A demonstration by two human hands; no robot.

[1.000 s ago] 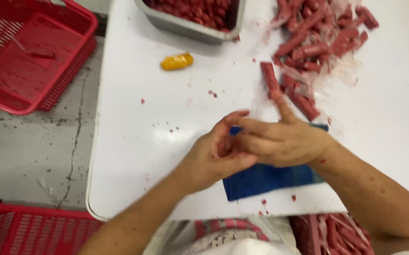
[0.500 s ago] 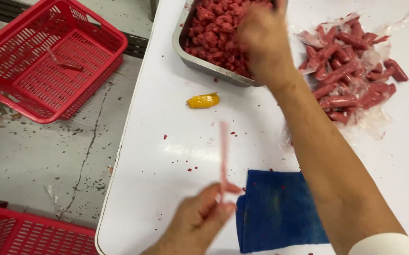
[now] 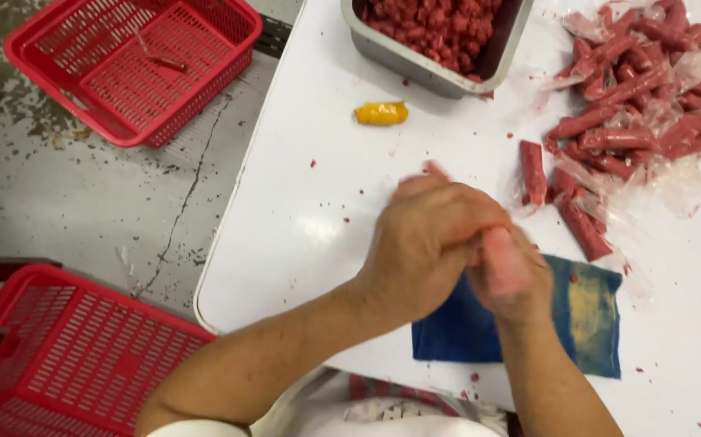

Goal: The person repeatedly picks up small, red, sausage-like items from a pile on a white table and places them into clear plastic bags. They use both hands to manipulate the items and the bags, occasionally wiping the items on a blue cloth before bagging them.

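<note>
My left hand (image 3: 427,243) and my right hand (image 3: 516,279) are pressed together above a blue cloth (image 3: 585,324) at the near edge of the white table (image 3: 302,235). The left hand is curled over the right, and a pink tip of a thin plastic sleeve (image 3: 434,169) sticks out beyond its fingers. The right hand is blurred, and what it holds is hidden. A metal tray (image 3: 415,65) of small red pieces (image 3: 439,24) stands at the far edge. Several filled red sleeves (image 3: 633,105) lie in a pile to the right.
A small yellow piece (image 3: 381,112) lies on the table next to the tray. Red crumbs dot the tabletop. On the concrete floor to the left stand two red plastic baskets, one far (image 3: 132,65) and one near (image 3: 59,356).
My right hand has come back from the metal tray and now meets the left hand over the blue cloth. The upright pink sleeve is now mostly hidden between the hands.
</note>
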